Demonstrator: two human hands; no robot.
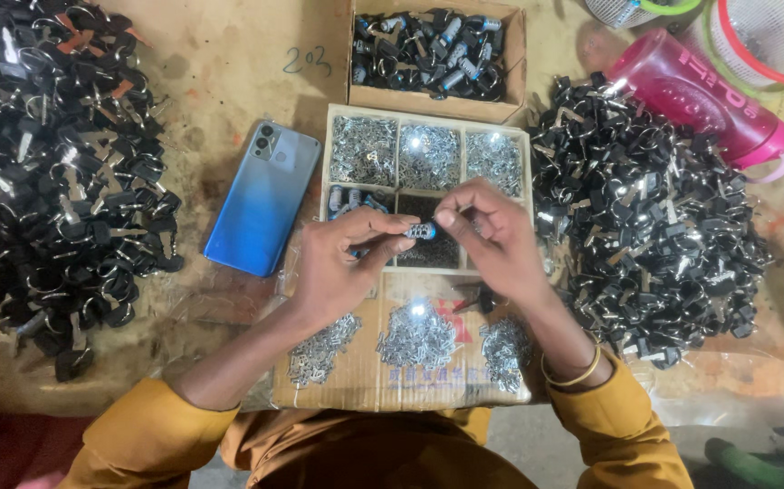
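A small lock cylinder (420, 232) was pinched between the fingertips of the left hand (342, 263) and right hand (492, 240) above the divided parts tray (428, 112). It was judged light, rigid and somewhat slippery (metal, seemingly), and best held by its ends.

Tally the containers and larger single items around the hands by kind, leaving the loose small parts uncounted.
Divided tray of small metal parts: 1
Cardboard box of black and silver cylinders: 1
Blue phone: 1
Pink bottle: 1
Mesh baskets at the top right, partly cut off: 2
Small cylinder between the left hand and right hand: 1
Total: 7
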